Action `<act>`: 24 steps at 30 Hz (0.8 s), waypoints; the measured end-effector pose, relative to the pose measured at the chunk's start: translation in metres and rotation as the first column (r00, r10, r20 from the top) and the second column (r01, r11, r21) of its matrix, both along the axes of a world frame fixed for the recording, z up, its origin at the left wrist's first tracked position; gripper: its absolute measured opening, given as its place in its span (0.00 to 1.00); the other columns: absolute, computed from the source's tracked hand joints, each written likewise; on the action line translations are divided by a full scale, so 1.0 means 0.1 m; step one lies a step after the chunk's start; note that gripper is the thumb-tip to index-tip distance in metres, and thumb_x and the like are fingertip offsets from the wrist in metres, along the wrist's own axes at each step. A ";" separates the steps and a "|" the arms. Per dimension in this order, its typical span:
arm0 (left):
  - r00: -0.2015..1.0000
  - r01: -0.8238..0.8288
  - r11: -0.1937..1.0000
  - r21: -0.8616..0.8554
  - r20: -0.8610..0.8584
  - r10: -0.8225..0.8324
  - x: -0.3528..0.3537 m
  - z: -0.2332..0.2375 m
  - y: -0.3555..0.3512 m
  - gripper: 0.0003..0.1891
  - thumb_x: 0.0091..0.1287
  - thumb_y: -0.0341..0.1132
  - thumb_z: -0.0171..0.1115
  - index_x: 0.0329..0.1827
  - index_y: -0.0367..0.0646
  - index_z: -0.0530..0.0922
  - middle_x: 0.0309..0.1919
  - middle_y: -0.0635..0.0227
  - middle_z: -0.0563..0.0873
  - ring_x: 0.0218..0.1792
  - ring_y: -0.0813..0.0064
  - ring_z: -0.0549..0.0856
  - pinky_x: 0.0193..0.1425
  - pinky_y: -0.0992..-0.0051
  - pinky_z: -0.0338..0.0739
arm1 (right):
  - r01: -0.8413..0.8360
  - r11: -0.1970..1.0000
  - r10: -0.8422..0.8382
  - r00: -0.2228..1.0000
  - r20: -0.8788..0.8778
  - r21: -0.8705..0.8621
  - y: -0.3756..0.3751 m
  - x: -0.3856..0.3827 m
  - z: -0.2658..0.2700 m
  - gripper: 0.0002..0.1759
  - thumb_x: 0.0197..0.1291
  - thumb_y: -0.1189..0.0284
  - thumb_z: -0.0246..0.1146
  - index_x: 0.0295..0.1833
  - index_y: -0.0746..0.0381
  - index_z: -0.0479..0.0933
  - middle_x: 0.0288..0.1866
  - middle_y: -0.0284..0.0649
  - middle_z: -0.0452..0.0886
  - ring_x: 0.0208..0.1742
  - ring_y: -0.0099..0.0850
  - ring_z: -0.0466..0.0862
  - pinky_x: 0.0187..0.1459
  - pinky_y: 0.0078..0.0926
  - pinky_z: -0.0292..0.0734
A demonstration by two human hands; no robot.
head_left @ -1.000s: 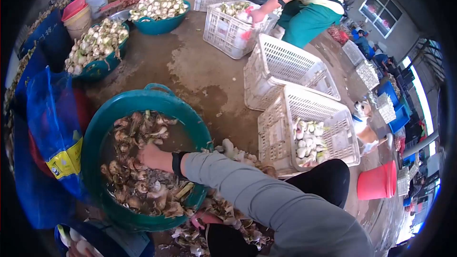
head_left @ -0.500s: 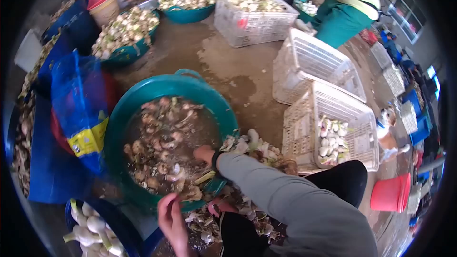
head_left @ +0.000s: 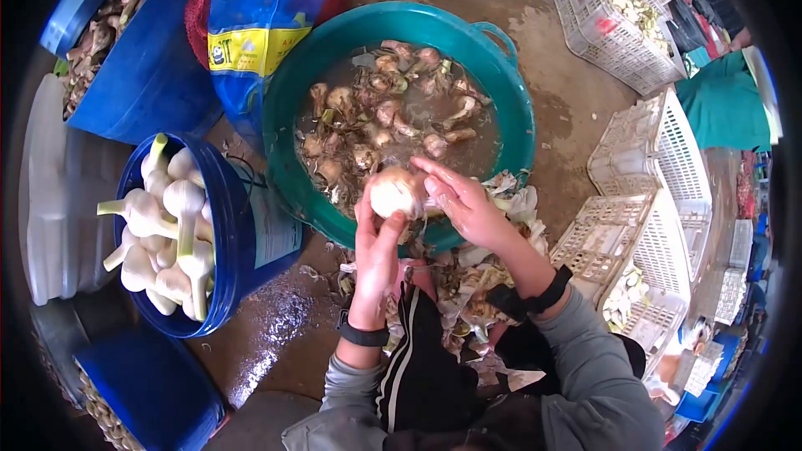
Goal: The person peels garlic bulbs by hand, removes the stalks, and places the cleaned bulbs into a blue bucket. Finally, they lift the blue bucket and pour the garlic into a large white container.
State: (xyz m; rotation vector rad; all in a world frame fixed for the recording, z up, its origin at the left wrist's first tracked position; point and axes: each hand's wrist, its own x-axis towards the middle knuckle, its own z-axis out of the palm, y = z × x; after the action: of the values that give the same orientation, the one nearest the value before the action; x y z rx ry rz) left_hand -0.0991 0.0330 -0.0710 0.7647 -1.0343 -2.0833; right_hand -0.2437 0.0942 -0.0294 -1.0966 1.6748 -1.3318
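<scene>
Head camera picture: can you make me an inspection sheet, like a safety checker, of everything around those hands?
Surface: brown floor, with a wet, shiny patch beside the blue bucket.
Job's things: one garlic bulb in hand; unpeeled bulbs in murky water in the green tub; clean white bulbs in the blue bucket.
Clutter: loose skins heaped beside the tub.
Hands: left hand holds the bulb; right hand is beside it, fingers outstretched; contact too blurred to tell.
Cables: nothing seen.
Surroundings: white crates and a person in green trousers on the right.
</scene>
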 end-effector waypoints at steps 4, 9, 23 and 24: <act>0.985 -0.007 0.980 -0.199 0.165 0.041 0.01 0.03 0.06 0.30 0.65 0.25 0.57 0.71 0.40 0.59 0.58 0.67 0.64 0.61 0.72 0.69 0.66 0.70 0.68 | 0.026 0.999 -0.017 0.931 -0.364 0.021 0.03 0.12 0.02 0.18 0.67 0.69 0.54 0.59 0.63 0.72 0.48 0.51 0.80 0.46 0.46 0.82 0.46 0.34 0.77; 0.966 -0.052 0.958 -0.282 0.227 0.120 0.01 0.04 0.05 0.31 0.60 0.25 0.64 0.68 0.43 0.64 0.51 0.65 0.64 0.54 0.73 0.69 0.61 0.75 0.66 | -0.026 0.999 0.036 0.922 -0.386 0.029 0.02 0.07 0.13 0.17 0.65 0.71 0.55 0.59 0.63 0.73 0.46 0.51 0.81 0.44 0.47 0.82 0.45 0.36 0.78; 0.910 -0.008 0.865 -0.501 0.354 0.213 0.04 0.07 0.11 0.28 0.61 0.25 0.63 0.65 0.44 0.65 0.54 0.64 0.62 0.57 0.72 0.68 0.63 0.75 0.66 | 0.103 0.995 -0.080 0.800 -0.595 0.004 0.04 0.25 0.11 0.04 0.59 0.75 0.59 0.36 0.65 0.74 0.26 0.49 0.78 0.28 0.48 0.80 0.29 0.40 0.74; 0.910 0.009 0.875 -0.484 0.367 0.193 0.06 0.08 0.10 0.29 0.61 0.26 0.64 0.65 0.45 0.65 0.53 0.64 0.62 0.57 0.71 0.67 0.64 0.74 0.65 | 0.073 0.997 -0.068 0.809 -0.583 -0.015 0.03 0.28 0.07 0.04 0.59 0.75 0.59 0.36 0.65 0.74 0.26 0.49 0.78 0.28 0.48 0.80 0.29 0.40 0.74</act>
State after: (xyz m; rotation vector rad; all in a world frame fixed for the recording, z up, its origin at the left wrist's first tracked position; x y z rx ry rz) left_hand -0.0935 0.0429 -0.0626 0.9822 -1.6264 -1.5083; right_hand -0.2155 0.0974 -0.0220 -1.5650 2.1731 -1.0822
